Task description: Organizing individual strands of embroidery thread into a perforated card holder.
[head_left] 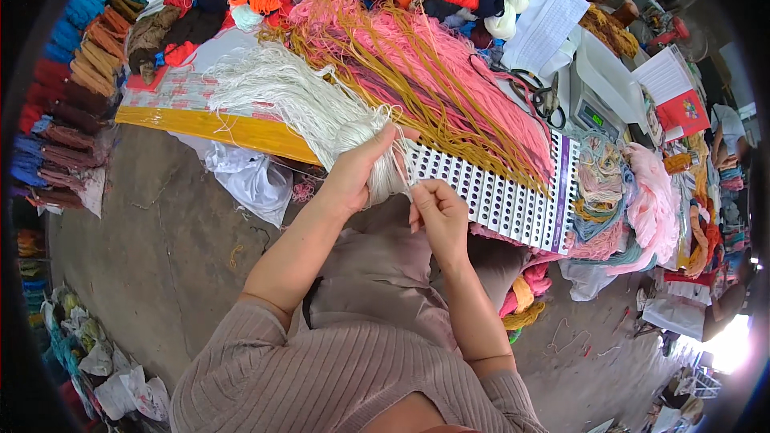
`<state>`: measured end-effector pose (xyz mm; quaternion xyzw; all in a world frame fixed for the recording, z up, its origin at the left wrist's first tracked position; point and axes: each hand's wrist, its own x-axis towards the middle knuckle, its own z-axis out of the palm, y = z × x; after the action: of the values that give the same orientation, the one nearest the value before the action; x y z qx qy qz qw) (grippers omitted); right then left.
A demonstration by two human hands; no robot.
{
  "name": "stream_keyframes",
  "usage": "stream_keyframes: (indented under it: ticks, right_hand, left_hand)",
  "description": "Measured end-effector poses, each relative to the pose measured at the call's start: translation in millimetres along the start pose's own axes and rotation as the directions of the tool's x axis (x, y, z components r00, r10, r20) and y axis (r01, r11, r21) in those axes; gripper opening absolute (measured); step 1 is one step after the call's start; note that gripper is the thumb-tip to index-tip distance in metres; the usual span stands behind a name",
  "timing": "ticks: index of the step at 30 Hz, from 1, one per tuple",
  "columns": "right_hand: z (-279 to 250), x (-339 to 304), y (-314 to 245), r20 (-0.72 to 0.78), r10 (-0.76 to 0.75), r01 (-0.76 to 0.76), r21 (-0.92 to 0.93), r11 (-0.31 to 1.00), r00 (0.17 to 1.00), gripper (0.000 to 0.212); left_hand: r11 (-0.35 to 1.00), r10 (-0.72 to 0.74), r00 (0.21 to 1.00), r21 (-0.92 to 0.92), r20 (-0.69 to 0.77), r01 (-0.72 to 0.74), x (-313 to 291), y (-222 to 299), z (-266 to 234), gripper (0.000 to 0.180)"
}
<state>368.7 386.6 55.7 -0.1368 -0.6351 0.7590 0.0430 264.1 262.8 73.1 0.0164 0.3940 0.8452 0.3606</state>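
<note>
1. White yarn (277,84): bunched in L hand (359,167), fingers (383,141) gripping it; far end fanned over desk (172,118).
2. R hand (441,212): fingers pinching strands, just R of bunch.
3. Forearms (295,242) fwd, converging.

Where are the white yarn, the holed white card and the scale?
White yarn (309,108): head view, on its spread strands.
Holed white card (499,200): head view, on its perforated face.
Scale (594,119): head view, on its green display.
</note>
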Motion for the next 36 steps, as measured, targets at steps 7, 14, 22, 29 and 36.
stream_keyframes:
  ticks: [7, 14, 22, 29, 36]
  right_hand:
    - [2, 4, 2, -0.021, -0.085, 0.086, 0.012, 0.996, 0.996, 0.017]
    - [7, 5, 6, -0.026, -0.091, 0.092, 0.036, 0.995, 0.996, 0.015]
    - [5, -2, -6, -0.04, -0.105, 0.112, 0.246, 0.963, 0.994, 0.016]
    - [1, -8, -16, -0.081, -0.045, 0.062, 0.23, 0.971, 0.996, 0.019]
    - [6, -11, -16, -0.109, -0.015, 0.033, 0.169, 0.985, 0.994, 0.019]
  left_hand:
    - [1.0, -0.012, 1.0, -0.026, -0.011, 0.011, 3, 3, 1, 0.038]
    - [0.979, -0.088, 0.992, -0.175, 0.091, 0.102, 8, 0, -9, 0.041]
    - [0.99, -0.074, 0.995, -0.115, 0.07, 0.082, 2, 9, -2, 0.043]
    - [0.993, -0.014, 0.996, -0.115, 0.088, 0.024, 3, 15, 1, 0.045]
    - [0.998, 0.021, 1.0, -0.054, -0.002, -0.022, 0, 23, 6, 0.044]
